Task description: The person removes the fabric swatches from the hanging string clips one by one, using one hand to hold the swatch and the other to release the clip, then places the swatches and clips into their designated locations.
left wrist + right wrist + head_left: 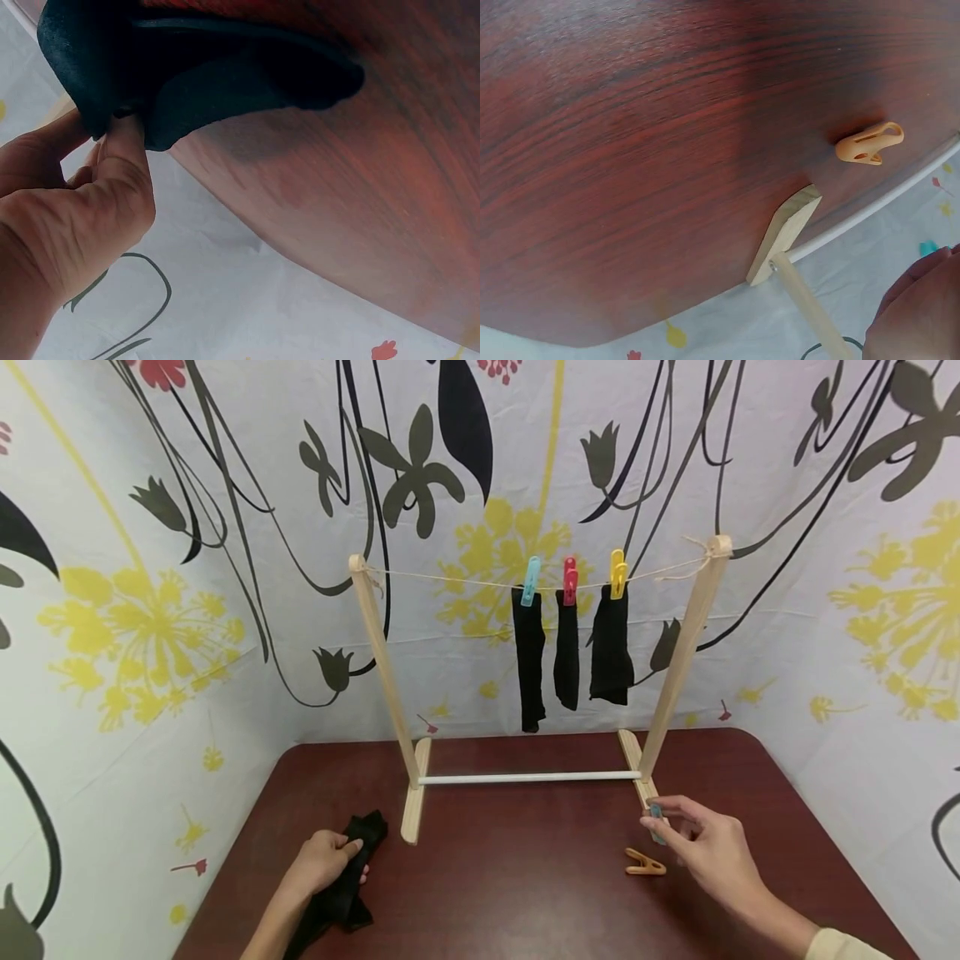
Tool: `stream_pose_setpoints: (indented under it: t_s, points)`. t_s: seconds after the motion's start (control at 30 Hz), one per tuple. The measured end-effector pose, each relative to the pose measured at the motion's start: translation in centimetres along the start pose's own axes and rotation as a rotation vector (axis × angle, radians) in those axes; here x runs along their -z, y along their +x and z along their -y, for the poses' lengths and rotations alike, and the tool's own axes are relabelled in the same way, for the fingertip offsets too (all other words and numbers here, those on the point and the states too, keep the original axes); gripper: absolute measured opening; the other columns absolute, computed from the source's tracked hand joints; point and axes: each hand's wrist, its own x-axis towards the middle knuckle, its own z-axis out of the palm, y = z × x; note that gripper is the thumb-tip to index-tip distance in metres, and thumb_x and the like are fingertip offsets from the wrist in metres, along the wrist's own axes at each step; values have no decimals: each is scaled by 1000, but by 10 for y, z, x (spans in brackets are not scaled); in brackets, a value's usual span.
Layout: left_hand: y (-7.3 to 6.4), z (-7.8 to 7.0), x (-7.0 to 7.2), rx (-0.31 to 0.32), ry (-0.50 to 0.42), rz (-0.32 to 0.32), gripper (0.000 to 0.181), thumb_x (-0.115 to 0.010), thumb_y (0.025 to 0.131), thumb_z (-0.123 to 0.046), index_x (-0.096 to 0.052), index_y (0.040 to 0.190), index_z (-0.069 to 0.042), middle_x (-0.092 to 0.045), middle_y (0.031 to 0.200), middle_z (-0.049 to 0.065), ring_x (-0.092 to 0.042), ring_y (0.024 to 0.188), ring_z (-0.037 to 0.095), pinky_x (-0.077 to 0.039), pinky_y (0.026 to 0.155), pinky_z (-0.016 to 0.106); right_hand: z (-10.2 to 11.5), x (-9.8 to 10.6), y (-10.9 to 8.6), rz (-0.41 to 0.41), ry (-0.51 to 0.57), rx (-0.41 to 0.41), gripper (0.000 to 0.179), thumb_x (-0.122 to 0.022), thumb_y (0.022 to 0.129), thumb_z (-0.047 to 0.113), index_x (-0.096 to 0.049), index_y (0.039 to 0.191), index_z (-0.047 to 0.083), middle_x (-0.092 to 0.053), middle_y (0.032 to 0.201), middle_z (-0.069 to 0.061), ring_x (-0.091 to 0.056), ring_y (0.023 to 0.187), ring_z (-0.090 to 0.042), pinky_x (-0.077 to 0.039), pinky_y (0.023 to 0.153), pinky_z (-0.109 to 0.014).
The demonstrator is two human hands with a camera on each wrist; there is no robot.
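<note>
My left hand (321, 862) pinches a black sock (347, 893) at the table's left front; in the left wrist view the sock (225, 82) hangs in folds from thumb and fingers. Between the thumb and fingertips of my right hand (712, 853) is a light blue clothespin (657, 828), held beside the rack's right foot. Only a bit of that hand (919, 307) enters the right wrist view. On the table just left of it lies an orange clothespin (645, 863). Three black socks (530, 660) hang on the line from a blue, a red and a yellow clothespin (618, 575).
A small wooden drying rack (682, 652) stands at the back of the dark red table (517, 877). String (450, 578) runs between its posts, and a white rod (525, 778) joins its feet. Patterned cloth (247, 510) hangs behind and around the table.
</note>
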Motion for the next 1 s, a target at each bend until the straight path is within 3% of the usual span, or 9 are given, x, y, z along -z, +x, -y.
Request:
stream_pose_setpoints:
  t_s: [0.03, 0.13, 0.2, 0.27, 0.53, 0.8, 0.9, 1.0]
  points:
    - [0, 0, 0, -4, 26, -13, 46, -58, 110, -21, -61, 134, 17, -78, 77, 8, -78, 66, 21, -61, 64, 31, -1, 0, 0, -5, -17, 13, 24, -89, 88, 20, -78, 108, 27, -68, 69, 13, -46, 47, 2, -34, 42, -18]
    - [1, 1, 0, -10, 149, -53, 37, -63, 107, -27, -73, 92, 5, -63, 59, -2, -59, 50, 10, -48, 52, 26, -3, 0, -3, -25, -73, 59, 28, -91, 84, 20, -80, 108, 26, -59, 66, 14, -48, 51, 3, -36, 46, -15]
    - [1, 2, -1, -16, 227, -72, 45, -66, 105, -31, -60, 66, -8, -46, 52, -6, -40, 45, 7, -37, 48, 23, -5, 0, -4, -40, -96, 87, 30, -93, 82, 19, -81, 109, 24, -61, 72, 15, -51, 53, 4, -38, 49, -13]
    - [1, 3, -2, -29, 292, -90, 56, -69, 103, -34, -40, 57, -19, -31, 51, -7, -25, 47, 7, -27, 49, 22, -7, 0, -5, -48, -105, 104, 31, -93, 81, 17, -81, 109, 24, -64, 77, 15, -53, 55, 5, -39, 51, -12]
    - [-5, 1, -7, -81, 314, -127, 57, -71, 101, -32, -38, 57, -21, -31, 52, -7, -28, 48, 8, -27, 50, 21, -17, -1, -12, -26, -150, 109, 32, -94, 79, 19, -80, 107, 25, -71, 86, 13, -51, 58, 8, -39, 51, -11]
    - [-10, 0, -3, -69, 330, -126, 52, -69, 103, -37, -41, 62, -20, -33, 55, -6, -30, 52, 10, -29, 53, 24, -29, 3, -21, -21, -210, 169, 38, -98, 72, 15, -80, 105, 21, -69, 89, 13, -44, 61, 10, -34, 52, -11]
    - [-11, 0, -2, -66, 347, -128, 43, -69, 103, -39, -59, 70, -13, -46, 60, -5, -40, 56, 11, -36, 55, 26, -31, 5, -24, 9, -246, 122, 35, -97, 75, 21, -80, 105, 22, -68, 88, 13, -43, 61, 10, -34, 50, -14]
    - [-13, -1, -1, -72, 363, -132, 41, -67, 103, -45, -76, 98, -5, -67, 77, -1, -57, 67, 13, -48, 62, 31, -32, 7, -27, 75, -301, 53, 31, -95, 78, 28, -80, 106, 24, -67, 89, 13, -42, 61, 10, -34, 49, -18]
